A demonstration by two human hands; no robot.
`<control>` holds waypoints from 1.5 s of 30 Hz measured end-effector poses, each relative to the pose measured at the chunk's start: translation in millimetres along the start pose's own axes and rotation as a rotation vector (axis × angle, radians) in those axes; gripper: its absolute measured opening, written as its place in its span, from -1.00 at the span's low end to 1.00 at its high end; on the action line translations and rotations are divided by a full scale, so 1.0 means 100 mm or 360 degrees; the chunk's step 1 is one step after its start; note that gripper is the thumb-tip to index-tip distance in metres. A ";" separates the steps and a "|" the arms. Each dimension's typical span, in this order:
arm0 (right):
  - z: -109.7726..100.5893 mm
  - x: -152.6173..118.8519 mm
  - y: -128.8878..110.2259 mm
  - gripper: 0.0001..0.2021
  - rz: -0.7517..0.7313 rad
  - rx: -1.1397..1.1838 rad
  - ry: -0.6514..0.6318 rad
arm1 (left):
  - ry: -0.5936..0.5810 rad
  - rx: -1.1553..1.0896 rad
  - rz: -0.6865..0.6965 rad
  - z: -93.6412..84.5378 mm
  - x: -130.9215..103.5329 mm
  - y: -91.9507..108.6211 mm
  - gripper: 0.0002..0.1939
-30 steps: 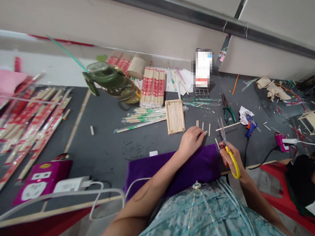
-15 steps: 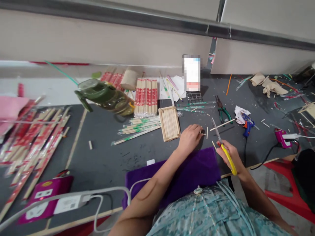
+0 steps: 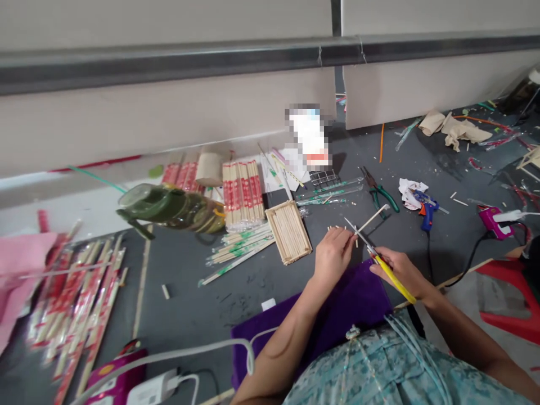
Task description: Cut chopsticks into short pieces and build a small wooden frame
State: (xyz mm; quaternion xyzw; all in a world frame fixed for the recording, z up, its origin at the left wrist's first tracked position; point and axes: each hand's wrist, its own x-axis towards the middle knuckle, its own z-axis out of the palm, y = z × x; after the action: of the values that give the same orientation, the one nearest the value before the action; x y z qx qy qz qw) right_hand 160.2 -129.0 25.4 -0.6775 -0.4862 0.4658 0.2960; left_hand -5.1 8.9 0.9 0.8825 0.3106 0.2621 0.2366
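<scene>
My left hand (image 3: 335, 253) is closed, its fingertips pinching the near end of a thin wooden stick (image 3: 373, 219). The stick slants up and right, toward the pliers. In my right hand (image 3: 400, 273) are scissors (image 3: 390, 274) with yellow handles. Their blades lie across the stick close to my left fingertips; whether they bite into it I cannot make out. Short cut stick pieces (image 3: 356, 244) lie by my left hand, partly hidden by it. A small rectangular tray built of sticks (image 3: 290, 233) sits left of that hand. Beneath my forearms is a purple cloth (image 3: 337, 315).
Green-handled pliers (image 3: 377, 191) and a blue glue gun (image 3: 428, 211) lie to the right. At the back stand a phone (image 3: 310, 138) and packed chopsticks (image 3: 242, 188) beside a green-lidded bottle (image 3: 177, 208). A white cable (image 3: 189, 351) crosses the front left.
The view has tilted and shifted. My left hand has taken hold of a stick that lay on the table, and the scissors have come left across it.
</scene>
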 end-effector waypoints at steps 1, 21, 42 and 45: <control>0.00 0.00 0.00 -0.75 0.0005 0.0014 -0.0006 | 0.0008 -0.0025 -0.0002 0.00 0.00 -0.01 -0.71; 0.06 0.02 0.17 -0.72 -0.0042 0.0313 0.0010 | 0.0038 -0.0058 -0.0042 0.00 -0.03 0.09 -0.74; -0.01 0.04 0.08 -0.79 0.0021 0.0250 -0.0069 | -0.0231 -0.0488 -0.0298 -0.07 0.09 0.02 -0.68; 0.05 0.04 0.09 -0.80 0.0035 0.0228 0.0015 | -0.0217 -0.0439 -0.0315 -0.05 0.09 0.03 -0.70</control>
State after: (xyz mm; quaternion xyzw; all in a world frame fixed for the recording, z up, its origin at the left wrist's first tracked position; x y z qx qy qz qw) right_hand 159.6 -129.1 14.6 -0.6621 -0.4428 0.4994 0.3408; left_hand -1.2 13.8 9.4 0.8225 0.3403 0.2171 0.4007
